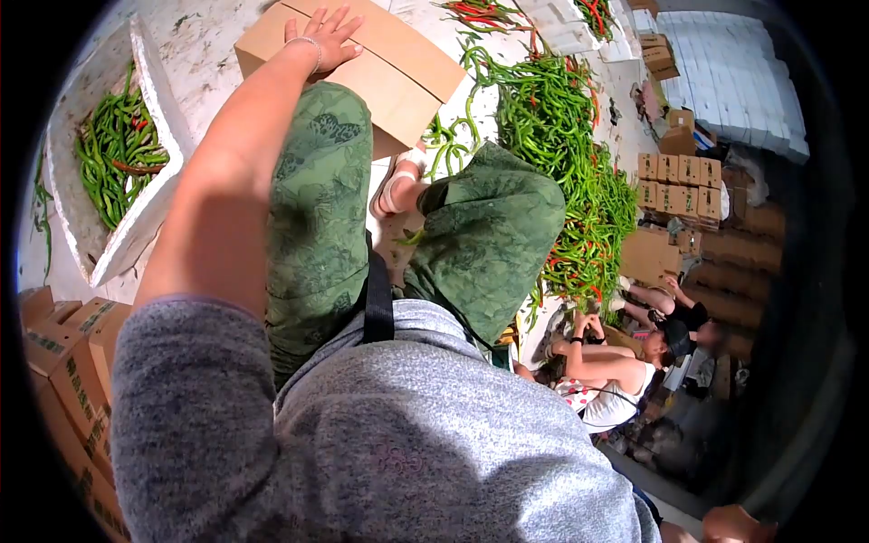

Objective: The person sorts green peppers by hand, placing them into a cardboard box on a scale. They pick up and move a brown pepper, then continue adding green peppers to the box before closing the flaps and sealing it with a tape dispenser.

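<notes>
My left hand (pixel 324 41) lies palm down with spread fingers on top of a closed brown cardboard box (pixel 403 77), above my knees in the picture. A thin bracelet circles the wrist. The box stands by my sandalled foot, near a few loose green peppers (pixel 453 140). Right of the box spreads a large heap of green peppers (pixel 579 181) with some red ones mixed in. My right hand cannot be made out; only unclear skin-coloured patches show at the lower right edge.
A white foam box (pixel 167 118) with green peppers is at the left, above stacked cartons (pixel 72 362). A person in a cap (pixel 625 371) sits beside the heap, with another person's arms and legs behind. More cartons (pixel 679 185) and white foam boxes (pixel 733 72) stand at the right.
</notes>
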{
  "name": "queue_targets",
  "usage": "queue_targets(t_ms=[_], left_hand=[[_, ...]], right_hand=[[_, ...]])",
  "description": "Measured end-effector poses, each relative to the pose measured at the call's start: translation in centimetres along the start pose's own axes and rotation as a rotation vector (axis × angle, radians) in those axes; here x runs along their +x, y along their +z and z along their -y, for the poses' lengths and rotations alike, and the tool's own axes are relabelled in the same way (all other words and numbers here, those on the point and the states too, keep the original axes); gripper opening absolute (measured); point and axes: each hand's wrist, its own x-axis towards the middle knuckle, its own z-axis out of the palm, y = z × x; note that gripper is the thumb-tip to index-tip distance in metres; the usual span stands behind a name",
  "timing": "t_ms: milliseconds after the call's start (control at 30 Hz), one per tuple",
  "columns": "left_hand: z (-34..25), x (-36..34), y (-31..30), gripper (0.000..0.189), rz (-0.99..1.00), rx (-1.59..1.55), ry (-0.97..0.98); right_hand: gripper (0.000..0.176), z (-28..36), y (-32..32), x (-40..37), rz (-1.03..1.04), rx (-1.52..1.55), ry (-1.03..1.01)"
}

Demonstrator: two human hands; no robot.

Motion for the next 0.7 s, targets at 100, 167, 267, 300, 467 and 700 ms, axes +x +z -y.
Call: queue_targets(t_ms=[100, 167, 267, 300, 467, 700], left_hand=[[-0.2, 0.1, 0.0, 0.059, 0.023, 0.022, -0.031], [0.0, -0.3, 0.1, 0.059, 0.028, 0.031, -0.007], [1.1, -0.4, 0.4, 0.059, 0.011, 0.026, 0.020], [0.9, -0.4, 0.4, 0.059, 0.022, 0.023, 0.019], [0.8, -0.1, -0.2, 0.058, 0.020, -0.018, -0.016], [0.9, 0.4, 0.2, 0.060, -0.007, 0.038, 0.040]], right_hand=[[0.027, -0.2, -0.1, -0.6, -0.010, 0.031, -0.019], [0.027, -0.1, -0.1, -1.1, -0.024, 0.053, -0.028], [0.026, 0.3, 0.3, -1.6, -0.035, 0.071, -0.050], [0.026, 0.4, 0.2, -1.8, -0.041, 0.083, -0.057], [0.025, 1.7, 1.4, -3.5, -0.102, 0.127, -0.109], [0.036, 6.2, 0.9, 2.0, 0.067, 0.387, -0.280]])
